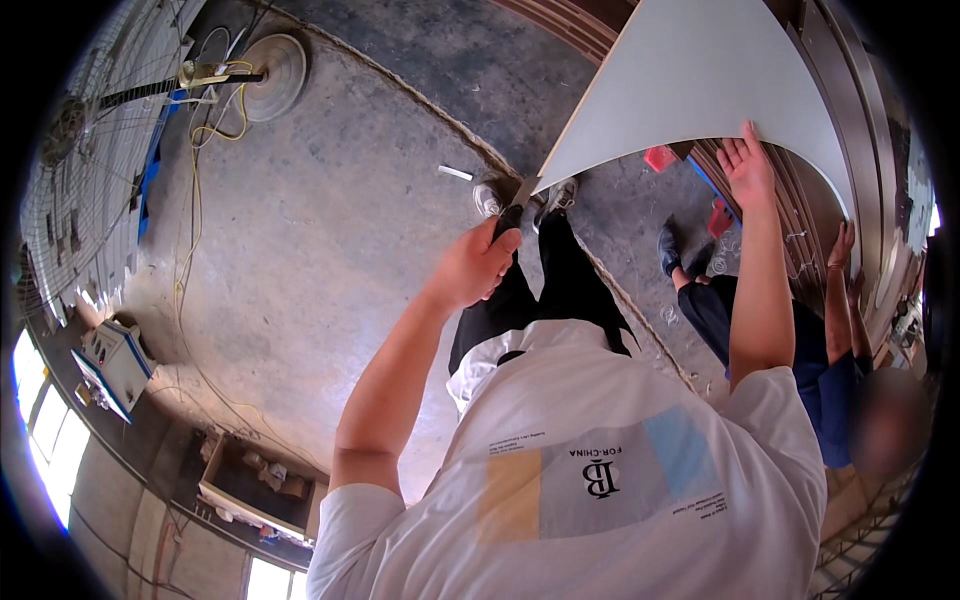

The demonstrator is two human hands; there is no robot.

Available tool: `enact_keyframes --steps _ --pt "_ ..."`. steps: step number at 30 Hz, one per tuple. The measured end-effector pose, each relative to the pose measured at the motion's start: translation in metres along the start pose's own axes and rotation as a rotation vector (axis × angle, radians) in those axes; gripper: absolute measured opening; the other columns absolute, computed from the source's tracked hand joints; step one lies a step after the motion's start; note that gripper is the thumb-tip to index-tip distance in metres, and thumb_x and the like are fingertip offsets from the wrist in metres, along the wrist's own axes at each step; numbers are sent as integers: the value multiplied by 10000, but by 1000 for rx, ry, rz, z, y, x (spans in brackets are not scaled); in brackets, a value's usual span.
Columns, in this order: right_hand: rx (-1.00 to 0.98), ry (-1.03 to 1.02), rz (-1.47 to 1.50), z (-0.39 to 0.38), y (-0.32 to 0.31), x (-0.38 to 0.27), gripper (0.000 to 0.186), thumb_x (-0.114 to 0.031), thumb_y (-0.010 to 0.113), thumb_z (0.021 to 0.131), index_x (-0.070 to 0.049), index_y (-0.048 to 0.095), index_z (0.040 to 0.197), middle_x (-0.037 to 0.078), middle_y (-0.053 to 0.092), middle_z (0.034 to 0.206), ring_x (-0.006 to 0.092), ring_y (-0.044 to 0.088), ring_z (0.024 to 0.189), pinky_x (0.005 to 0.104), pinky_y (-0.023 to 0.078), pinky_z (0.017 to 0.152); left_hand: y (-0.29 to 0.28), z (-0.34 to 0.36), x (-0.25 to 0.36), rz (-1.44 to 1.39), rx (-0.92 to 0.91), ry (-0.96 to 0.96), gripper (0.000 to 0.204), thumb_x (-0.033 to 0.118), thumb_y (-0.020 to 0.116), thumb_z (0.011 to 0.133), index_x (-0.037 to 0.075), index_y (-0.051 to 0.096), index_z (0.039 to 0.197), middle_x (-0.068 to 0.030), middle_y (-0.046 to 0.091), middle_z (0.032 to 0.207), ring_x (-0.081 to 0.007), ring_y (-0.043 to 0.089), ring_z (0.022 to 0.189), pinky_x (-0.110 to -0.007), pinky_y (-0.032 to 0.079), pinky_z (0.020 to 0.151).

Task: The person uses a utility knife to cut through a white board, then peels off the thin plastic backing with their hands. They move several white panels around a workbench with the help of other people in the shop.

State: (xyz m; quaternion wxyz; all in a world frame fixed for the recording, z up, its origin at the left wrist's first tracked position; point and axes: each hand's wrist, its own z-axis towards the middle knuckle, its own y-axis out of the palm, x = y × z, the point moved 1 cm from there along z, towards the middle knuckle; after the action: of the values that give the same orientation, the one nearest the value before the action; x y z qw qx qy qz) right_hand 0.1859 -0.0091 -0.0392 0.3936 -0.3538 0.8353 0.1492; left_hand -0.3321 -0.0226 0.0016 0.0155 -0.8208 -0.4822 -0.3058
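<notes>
The large pale panel (690, 90) spreads beyond the right hand (750, 175), which is open and flat at its near edge, grasping nothing. The left hand (472, 262) is curled tightly around a bladed tool (524, 191), its blade right by the panel's corner. To the right hand's right, a co-worker's hand (841, 245) is by another corner. Far left of the left hand stands a fan's round base (276, 78).

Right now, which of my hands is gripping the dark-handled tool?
Your left hand: it is closed around the dark-handled tool. Your right hand is open instead, at the near edge of the pale panel.
</notes>
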Motion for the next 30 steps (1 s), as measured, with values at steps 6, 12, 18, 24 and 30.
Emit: enact_keyframes --steps 6,12,18,24,30 --pt "9 0 2 0 0 2 615 -440 786 980 -166 585 1492 15 600 1474 182 563 1330 412 445 1128 16 4 -10 -78 43 29 325 387 562 1123 99 479 998 13 496 715 -101 451 522 -305 403 470" --pt "-28 -3 -5 -1 -1 2 600 -459 785 976 -162 600 1463 13 612 1454 184 563 1330 421 433 1138 32 11 -4 -184 43 50 270 316 524 1144 58 518 1066 -11 490 713 -106 452 515 -289 411 462" --pt "-36 32 12 -3 0 0 476 -434 728 1024 -232 623 1442 -48 641 1352 129 589 1250 390 460 1095 55 28 14 -210 57 94 288 316 529 1139 63 490 1006 -12 484 704 -111 456 507 -302 414 462" --pt "9 55 -18 -7 6 -2 482 -442 735 1018 -228 628 1437 -41 650 1352 146 590 1255 398 468 1094 86 52 38 -162 31 140 314 325 546 1124 94 425 949 12 489 694 -94 436 509 -307 374 457" --pt "-1 26 -44 -11 7 -4 510 -477 758 997 -145 631 1363 -12 672 1270 161 632 1161 394 505 1031 116 79 60 -69 24 181 345 348 540 1119 60 447 953 -25 514 666 -133 492 492 -330 415 455"
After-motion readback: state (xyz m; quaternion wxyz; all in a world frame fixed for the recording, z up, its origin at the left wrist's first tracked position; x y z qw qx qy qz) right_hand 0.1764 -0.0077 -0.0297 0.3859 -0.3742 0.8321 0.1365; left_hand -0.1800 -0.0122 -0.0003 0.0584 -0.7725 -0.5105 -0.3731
